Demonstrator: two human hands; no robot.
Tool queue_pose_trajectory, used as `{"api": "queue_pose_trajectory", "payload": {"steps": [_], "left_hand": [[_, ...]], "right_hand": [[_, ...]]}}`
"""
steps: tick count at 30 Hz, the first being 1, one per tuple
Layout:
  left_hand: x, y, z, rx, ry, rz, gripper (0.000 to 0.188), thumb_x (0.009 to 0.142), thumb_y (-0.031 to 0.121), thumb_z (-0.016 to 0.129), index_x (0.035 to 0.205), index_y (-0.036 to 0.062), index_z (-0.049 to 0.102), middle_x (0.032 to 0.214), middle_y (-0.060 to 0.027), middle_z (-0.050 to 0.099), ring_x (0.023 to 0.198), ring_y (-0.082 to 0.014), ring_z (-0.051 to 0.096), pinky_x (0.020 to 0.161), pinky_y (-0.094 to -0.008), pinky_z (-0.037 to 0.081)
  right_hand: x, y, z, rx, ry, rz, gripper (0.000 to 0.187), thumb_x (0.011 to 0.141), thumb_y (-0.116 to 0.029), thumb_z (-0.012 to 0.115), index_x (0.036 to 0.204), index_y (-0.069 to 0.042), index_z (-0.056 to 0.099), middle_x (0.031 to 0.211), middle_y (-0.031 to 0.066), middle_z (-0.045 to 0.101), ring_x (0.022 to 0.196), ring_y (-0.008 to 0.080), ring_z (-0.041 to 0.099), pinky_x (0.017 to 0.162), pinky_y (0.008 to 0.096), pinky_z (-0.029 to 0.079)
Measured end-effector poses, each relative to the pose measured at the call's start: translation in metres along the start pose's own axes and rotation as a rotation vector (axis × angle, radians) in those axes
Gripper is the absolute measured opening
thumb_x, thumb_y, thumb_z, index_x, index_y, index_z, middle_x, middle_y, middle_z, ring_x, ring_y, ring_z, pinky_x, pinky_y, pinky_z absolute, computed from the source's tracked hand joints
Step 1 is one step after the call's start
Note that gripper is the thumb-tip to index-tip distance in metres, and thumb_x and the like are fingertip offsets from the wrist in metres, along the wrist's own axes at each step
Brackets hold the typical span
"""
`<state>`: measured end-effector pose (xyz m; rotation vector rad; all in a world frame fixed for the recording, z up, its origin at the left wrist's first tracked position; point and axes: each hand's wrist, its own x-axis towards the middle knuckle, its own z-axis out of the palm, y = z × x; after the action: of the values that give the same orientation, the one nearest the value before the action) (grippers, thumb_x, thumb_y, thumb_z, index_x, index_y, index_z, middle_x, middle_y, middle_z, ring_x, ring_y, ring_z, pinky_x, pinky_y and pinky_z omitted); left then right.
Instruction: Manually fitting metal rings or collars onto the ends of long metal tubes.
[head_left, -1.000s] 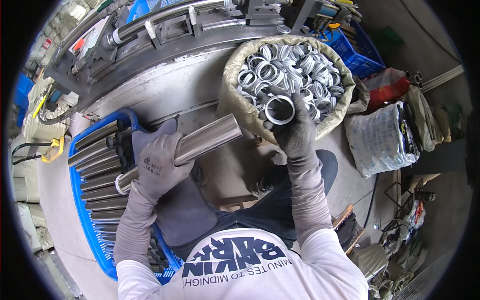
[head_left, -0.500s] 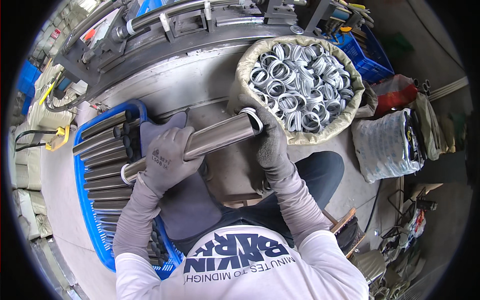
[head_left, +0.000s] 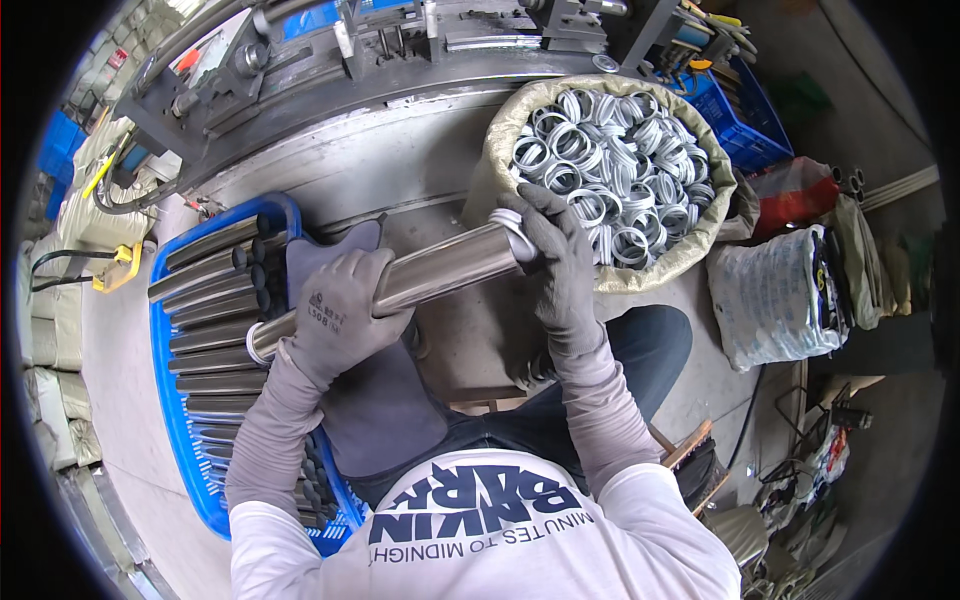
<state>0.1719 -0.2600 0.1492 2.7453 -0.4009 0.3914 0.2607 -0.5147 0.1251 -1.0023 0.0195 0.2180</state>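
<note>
Two grips (head_left: 345, 308) (head_left: 562, 265), one tube (head_left: 450, 268), two end-rings (head_left: 257, 343) (head_left: 517, 236)

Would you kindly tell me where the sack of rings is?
In the head view, the sack stands upper right of centre, between the right hand and a blue crate.

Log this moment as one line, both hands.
left hand: grips metal tube | right hand: holds white ring at tube's right end | left-end ring: on tube

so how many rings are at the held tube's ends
2: one ring at the left end of the tube, beyond the left hand; a second ring at its right end, touched by the right hand. None seems hidden.
</note>
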Motion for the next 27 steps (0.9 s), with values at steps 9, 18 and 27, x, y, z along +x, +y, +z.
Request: {"api": "queue_pose_trajectory", "payload": {"steps": [9, 18, 27], "left_hand": [[0.000, 0.001, 0.003, 0.040, -0.028, 0.032, 0.048, 0.078, 0.032, 0.084, 0.115, 0.0071, 0.066, 0.092, -0.0100, 0.067, 0.087, -0.0290, 0.069, 0.077, -0.0422, 0.054], [0.002, 0.003, 0.003, 0.054, -0.069, 0.031, 0.043, 0.079, 0.034, 0.083, 0.108, 0.0091, 0.063, 0.090, -0.0096, 0.066, 0.087, -0.0281, 0.069, 0.076, -0.0416, 0.053], [0.007, -0.001, 0.008, 0.048, -0.165, 0.019, 0.042, 0.081, 0.033, 0.082, 0.109, 0.0073, 0.063, 0.093, -0.0123, 0.067, 0.089, -0.0315, 0.069, 0.081, -0.0445, 0.055]], "right_hand": [[0.003, 0.003, -0.002, -0.803, -0.329, -0.466, 0.056, 0.113, -0.041, 0.038, 0.116, 0.004, 0.070, 0.111, 0.0166, 0.072, 0.104, 0.0271, 0.069, 0.097, 0.0365, 0.052], [-0.001, 0.015, 0.004, -0.800, -0.187, -0.706, 0.054, 0.113, -0.036, 0.035, 0.105, 0.003, 0.071, 0.102, 0.0173, 0.073, 0.094, 0.0316, 0.072, 0.088, 0.0369, 0.055], [0.002, 0.044, 0.006, -0.540, -0.031, -0.363, 0.029, 0.111, -0.016, 0.052, 0.108, 0.004, 0.072, 0.096, 0.0112, 0.074, 0.086, 0.0184, 0.067, 0.081, 0.0322, 0.053]]}}
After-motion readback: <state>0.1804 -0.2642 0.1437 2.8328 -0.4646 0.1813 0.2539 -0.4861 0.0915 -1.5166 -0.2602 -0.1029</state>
